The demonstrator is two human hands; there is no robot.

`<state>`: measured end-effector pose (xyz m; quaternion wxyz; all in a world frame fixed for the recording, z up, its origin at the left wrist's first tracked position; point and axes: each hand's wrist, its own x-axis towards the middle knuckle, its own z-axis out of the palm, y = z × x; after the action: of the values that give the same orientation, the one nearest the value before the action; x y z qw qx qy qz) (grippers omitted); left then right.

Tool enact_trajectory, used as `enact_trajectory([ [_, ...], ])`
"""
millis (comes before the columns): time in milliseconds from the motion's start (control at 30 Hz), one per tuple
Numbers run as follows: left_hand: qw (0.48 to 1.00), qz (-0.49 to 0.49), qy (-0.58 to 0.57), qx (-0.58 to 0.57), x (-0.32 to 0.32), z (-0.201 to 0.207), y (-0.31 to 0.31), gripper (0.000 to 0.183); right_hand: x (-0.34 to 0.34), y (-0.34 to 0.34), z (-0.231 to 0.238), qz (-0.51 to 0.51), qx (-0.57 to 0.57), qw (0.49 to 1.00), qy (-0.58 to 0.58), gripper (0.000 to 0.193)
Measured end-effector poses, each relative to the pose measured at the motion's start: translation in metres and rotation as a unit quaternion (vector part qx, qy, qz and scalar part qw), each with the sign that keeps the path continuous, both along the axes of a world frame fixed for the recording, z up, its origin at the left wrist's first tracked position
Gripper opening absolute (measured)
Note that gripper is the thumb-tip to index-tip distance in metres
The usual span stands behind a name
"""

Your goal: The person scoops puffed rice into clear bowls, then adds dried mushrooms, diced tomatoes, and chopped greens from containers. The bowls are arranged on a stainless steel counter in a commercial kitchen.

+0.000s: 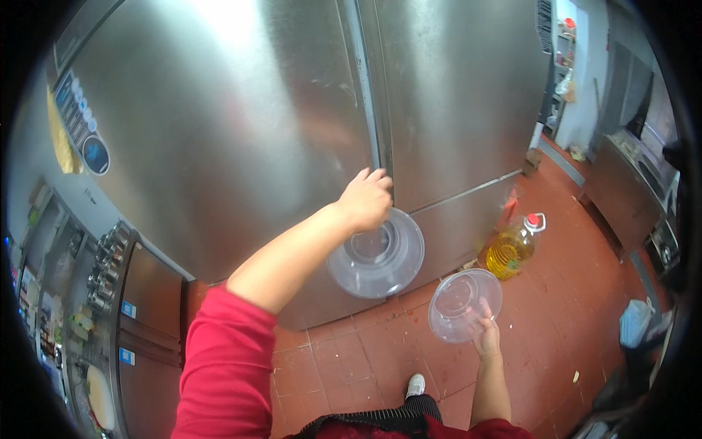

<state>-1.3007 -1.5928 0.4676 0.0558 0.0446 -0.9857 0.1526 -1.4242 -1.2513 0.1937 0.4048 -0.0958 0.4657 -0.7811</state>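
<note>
My left hand point(368, 200) is raised at the seam between the steel refrigerator doors point(292, 124), its fingers curled close to the door edge. A clear round plastic bowl point(380, 267) hangs right below this hand in front of the door; its upper rim passes behind the hand, so the exact grip is hidden. Lower and to the right, my right hand point(485, 333) grips the edge of a second clear round plastic piece point(457, 296), a bowl or lid, tilted above the floor. Both pieces look see-through, with nothing visible in them.
A large bottle of yellow oil point(510, 252) with a red cap stands on the red tiled floor point(351, 358) by the refrigerator's base. Steel cabinets point(150, 293) and crowded shelves line the left. A steel counter point(625, 194) and a blue bag point(636, 323) are at right.
</note>
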Motion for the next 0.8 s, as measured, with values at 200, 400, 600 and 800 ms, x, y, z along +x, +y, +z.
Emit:
enact_trajectory([
  [200, 0.938, 0.194, -0.229, -0.173, -0.067, 0.017, -0.025, 0.026, -0.077, -0.017, 0.007, -0.053, -0.007, 0.999, -0.003, 0.066],
  [400, 0.943, 0.195, -0.183, -0.196, -0.047, 0.015, 0.020, 0.024, -0.089, -0.022, 0.022, -0.023, -0.030, 0.999, 0.021, 0.061],
  [600, 0.991, 0.099, -0.056, -0.074, 0.068, 0.009, 0.152, 0.011, -0.076, -0.025, 0.072, -0.006, -0.047, 0.999, 0.021, 0.059],
  [800, 0.991, 0.135, -0.012, 0.020, 0.253, 0.014, 0.300, 0.014, -0.021, -0.023, 0.114, 0.071, -0.047, 0.993, 0.077, 0.057],
])
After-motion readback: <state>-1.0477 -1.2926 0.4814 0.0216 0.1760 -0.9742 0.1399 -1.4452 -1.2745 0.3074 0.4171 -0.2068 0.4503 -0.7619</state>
